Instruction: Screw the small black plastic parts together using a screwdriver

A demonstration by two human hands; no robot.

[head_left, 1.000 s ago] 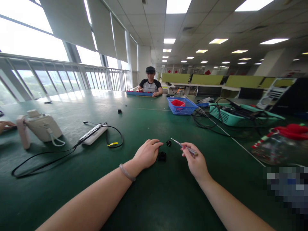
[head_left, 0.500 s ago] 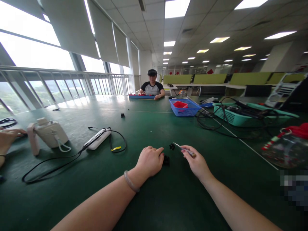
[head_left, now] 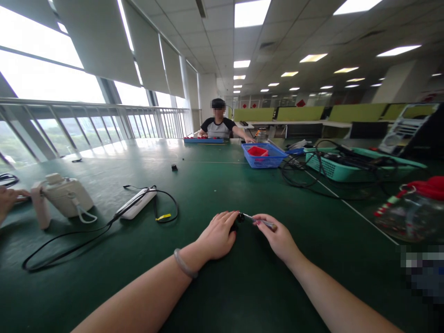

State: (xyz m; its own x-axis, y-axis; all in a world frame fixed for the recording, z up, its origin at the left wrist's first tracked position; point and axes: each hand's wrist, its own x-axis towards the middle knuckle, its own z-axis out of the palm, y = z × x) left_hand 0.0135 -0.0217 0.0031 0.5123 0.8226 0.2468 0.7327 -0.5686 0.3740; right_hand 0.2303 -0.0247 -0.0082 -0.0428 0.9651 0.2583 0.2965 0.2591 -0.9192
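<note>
My right hand (head_left: pixel 277 237) is closed around the handle of a small screwdriver (head_left: pixel 266 224), whose metal shaft points left. The tip meets a small black round part (head_left: pixel 240 217) beside the fingertips of my left hand (head_left: pixel 218 233). The left fingers are bent together over a dark piece on the green table (head_left: pixel 194 199), and that piece is mostly hidden under them. Whether the round part is gripped by the left fingers or only touched is too small to tell.
A white power strip (head_left: pixel 138 203) with a black cable lies left, near a beige bottle (head_left: pixel 69 199). A blue basket (head_left: pixel 265 159), a teal basket (head_left: pixel 333 167) and a jar (head_left: pixel 412 215) stand right. Opposite sits a person (head_left: pixel 218 127); another person's hand (head_left: pixel 9 199) is far left.
My left fingers have shifted forward to the round part, and the screwdriver has come left and down with its tip against it. The person opposite has stretched an arm toward the blue basket.
</note>
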